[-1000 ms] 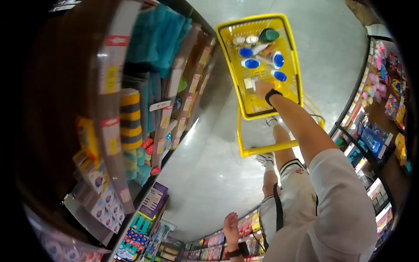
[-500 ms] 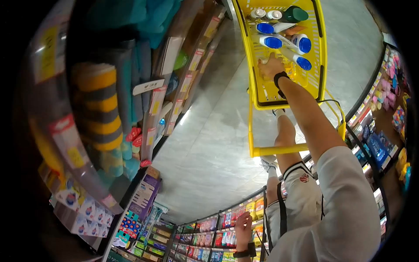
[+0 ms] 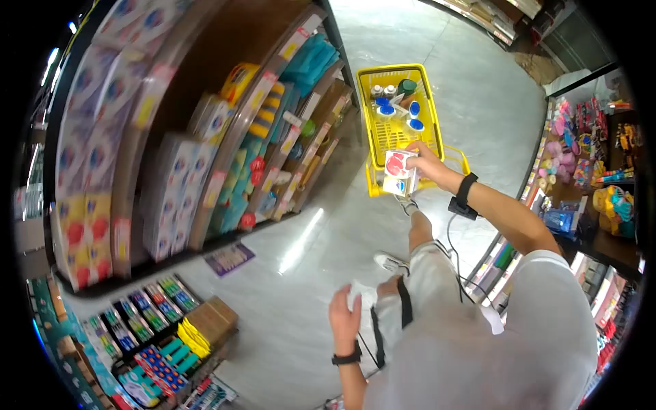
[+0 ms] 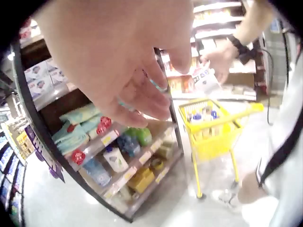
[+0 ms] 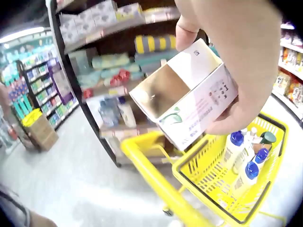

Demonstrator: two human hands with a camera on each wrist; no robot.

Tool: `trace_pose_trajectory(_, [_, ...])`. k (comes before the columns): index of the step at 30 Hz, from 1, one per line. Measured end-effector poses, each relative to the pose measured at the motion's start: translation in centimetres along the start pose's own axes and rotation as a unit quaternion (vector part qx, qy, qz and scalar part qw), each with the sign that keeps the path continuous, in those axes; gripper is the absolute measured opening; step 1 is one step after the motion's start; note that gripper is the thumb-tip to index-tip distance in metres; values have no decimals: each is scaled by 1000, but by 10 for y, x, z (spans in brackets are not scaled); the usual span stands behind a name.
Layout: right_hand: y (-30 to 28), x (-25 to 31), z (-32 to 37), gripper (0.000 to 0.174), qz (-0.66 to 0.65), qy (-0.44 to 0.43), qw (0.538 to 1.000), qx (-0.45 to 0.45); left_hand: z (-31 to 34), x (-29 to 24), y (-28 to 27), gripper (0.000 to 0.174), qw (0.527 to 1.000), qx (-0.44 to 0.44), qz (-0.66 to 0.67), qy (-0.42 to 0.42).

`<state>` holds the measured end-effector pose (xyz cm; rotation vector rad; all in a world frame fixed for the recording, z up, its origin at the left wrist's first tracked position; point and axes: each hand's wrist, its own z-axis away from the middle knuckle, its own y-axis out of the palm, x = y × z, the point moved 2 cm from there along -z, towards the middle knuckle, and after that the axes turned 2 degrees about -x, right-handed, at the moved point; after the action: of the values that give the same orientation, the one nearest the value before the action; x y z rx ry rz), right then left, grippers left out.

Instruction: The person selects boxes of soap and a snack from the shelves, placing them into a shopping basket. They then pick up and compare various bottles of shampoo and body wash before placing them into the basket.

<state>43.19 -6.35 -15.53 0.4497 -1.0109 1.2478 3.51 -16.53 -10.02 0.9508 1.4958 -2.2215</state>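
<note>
Box (image 3: 395,179): gripped in the right hand (image 3: 430,166), held above the yellow cart (image 3: 400,141).
Right hand: thumb and fingers pinch the box from opposite sides.
Head view: box face with red print, which the right wrist view does not show.
Right wrist view: a green leaf print on a white side, and what looks like an opening; blur leaves its inside unclear.
Left wrist view: box washed out; cart legs (image 4: 195,170) plain.
Left hand (image 3: 343,318): fingers loosely bent, holding nothing, well apart from the cart.
Cart load: blue-capped bottles (image 5: 244,182).
</note>
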Motion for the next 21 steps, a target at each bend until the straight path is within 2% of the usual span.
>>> trace_pose_trajectory(1, [7, 7, 35, 54, -103, 75, 991, 48, 3, -13, -14, 32, 999, -23, 43, 1])
trace_pose_trajectory(3, [27, 9, 99, 52, -170, 83, 972, 137, 13, -34, -35, 38, 989, -46, 138, 10])
trace_pose_trajectory(5, [55, 10, 159, 50, -193, 76, 962, 177, 25, -41, -42, 50, 961, -26, 274, 1])
trace_pose_trajectory(6, [69, 16, 184, 48, -182, 63, 956, 220, 31, -39, -44, 50, 960, -37, 277, -9])
trace_pose_trajectory(8, [87, 29, 227, 46, -161, 32, 941, 297, 41, -37, -40, 61, 915, 48, 400, -4])
trace_pose_trajectory(9, [94, 31, 238, 46, -155, 34, 939, 306, 47, -37, -45, 61, 915, 39, 402, -9])
trace_pose_trajectory(11, [108, 38, 254, 51, -118, 16, 892, 435, 55, -45, -53, 64, 800, 148, 577, -72])
trace_pose_trajectory(13, [113, 53, 269, 52, -101, 32, 885, 454, 62, -52, -61, 62, 800, 154, 577, -53])
trace_pose_trajectory(15, [120, 62, 270, 52, -46, -40, 883, 465, 60, -53, -65, 58, 850, 138, 507, -46])
trace_pose_trajectory(16, [121, 65, 271, 54, -68, -37, 884, 461, 58, -52, -64, 51, 848, 106, 516, -51])
trace_pose_trajectory(17, [125, 63, 271, 54, -66, -39, 882, 466, 54, -51, -63, 51, 849, 100, 516, -51])
trace_pose_trajectory(19, [131, 55, 263, 53, -83, -1, 917, 390, 43, -51, -58, 45, 803, 76, 581, -111])
trace_pose_trajectory(20, [129, 59, 258, 56, -71, -11, 922, 380, 37, -54, -54, 40, 776, 53, 617, -122])
trace_pose_trajectory(21, [128, 62, 254, 56, -67, -10, 917, 394, 33, -58, -51, 40, 775, 38, 618, -126])
